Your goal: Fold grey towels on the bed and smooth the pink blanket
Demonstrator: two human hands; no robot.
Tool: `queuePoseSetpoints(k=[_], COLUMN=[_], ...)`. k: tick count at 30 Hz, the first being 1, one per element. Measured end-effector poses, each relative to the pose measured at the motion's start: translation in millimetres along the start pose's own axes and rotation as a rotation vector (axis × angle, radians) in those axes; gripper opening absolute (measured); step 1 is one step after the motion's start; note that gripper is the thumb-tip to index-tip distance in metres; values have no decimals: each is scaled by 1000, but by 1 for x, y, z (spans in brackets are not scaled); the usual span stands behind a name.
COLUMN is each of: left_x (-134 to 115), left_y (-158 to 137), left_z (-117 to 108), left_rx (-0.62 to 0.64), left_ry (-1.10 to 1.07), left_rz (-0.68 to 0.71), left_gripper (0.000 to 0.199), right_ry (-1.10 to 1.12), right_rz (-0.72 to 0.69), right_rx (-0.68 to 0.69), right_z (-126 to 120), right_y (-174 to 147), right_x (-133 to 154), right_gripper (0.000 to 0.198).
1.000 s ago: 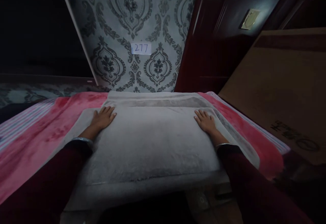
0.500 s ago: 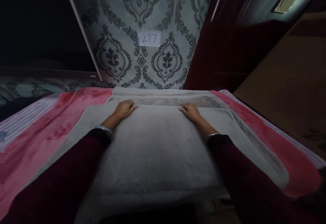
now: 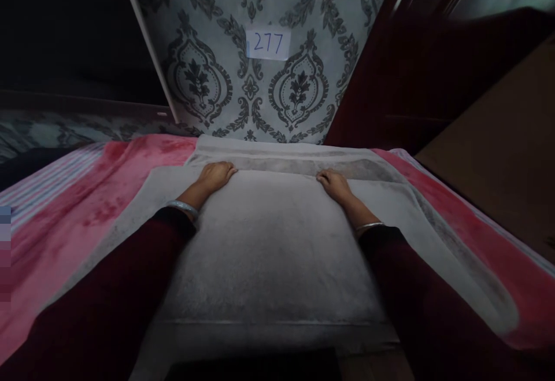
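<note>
A grey plush blanket [image 3: 273, 242] lies spread in front of me, with one layer folded over another and a fold edge running across near the back. My left hand [image 3: 217, 175] is closed on that edge at the left, fingers curled over it. Further right along the same edge, my right hand [image 3: 333, 183] also grips the cloth, thumb and fingers pinched together. Between the two hands the edge is pulled fairly straight. Bangles circle both wrists below dark red sleeves.
Under the grey blanket is a pink and red plush cover [image 3: 147, 164] over a striped sheet [image 3: 65, 173]. Patterned wallpaper with a paper label [image 3: 268, 43] reading 277 rises behind. A dark screen [image 3: 78, 34] stands at left, a cardboard box [image 3: 498, 155] at right.
The view has tilted down and shifted slightly left. Both hands stay on the blanket's fold edge, and the right fingers look more tightly curled.
</note>
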State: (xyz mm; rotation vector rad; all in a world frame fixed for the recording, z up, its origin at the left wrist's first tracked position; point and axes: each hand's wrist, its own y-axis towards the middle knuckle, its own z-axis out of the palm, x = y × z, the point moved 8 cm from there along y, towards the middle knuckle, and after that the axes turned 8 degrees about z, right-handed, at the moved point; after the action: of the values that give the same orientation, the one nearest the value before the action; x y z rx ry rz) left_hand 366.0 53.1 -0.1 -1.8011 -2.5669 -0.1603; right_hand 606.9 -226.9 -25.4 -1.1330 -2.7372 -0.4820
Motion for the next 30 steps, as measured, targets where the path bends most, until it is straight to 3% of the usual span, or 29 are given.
queuePoseSetpoints(k=[3, 11, 14, 18, 22, 25, 27, 29, 30], left_x=[29, 131, 146, 148, 121, 51, -5, -44, -51], left_y=[-11, -46, -52, -55, -62, -74, -92, -116, -126], left_z=[-2, 1, 0, -5, -26, -32, -19, -3, 2], left_rx=[41, 70, 10, 28, -12, -68, -14, 53, 64], left_ry=[40, 64, 30, -58, -23, 20, -9, -47, -55], left_rz=[-67, -363, -458, -499, -434, -86, 189, 345, 351], left_gripper=[52, 61, 64, 57, 61, 66, 68, 69, 69], right_ry=[-59, -258, -269, -244, -257, -296, -282, -258, -255], right_rz=[9, 272, 363, 418, 420, 123, -81, -136, -96], right_rx=[-17, -97, -159, -155, -142, -76, 18, 71, 80], right_z=[-11, -44, -51, -60, -70, -52, -32, -22, -22], right_y=[-8, -49, -60, -59, -69, -93, -117, -135, -141], right_x=[-28, -168, -187, -176, -128, -56, -18, -9, -17], right_gripper=[32, 50, 53, 52, 57, 60, 59, 59, 59])
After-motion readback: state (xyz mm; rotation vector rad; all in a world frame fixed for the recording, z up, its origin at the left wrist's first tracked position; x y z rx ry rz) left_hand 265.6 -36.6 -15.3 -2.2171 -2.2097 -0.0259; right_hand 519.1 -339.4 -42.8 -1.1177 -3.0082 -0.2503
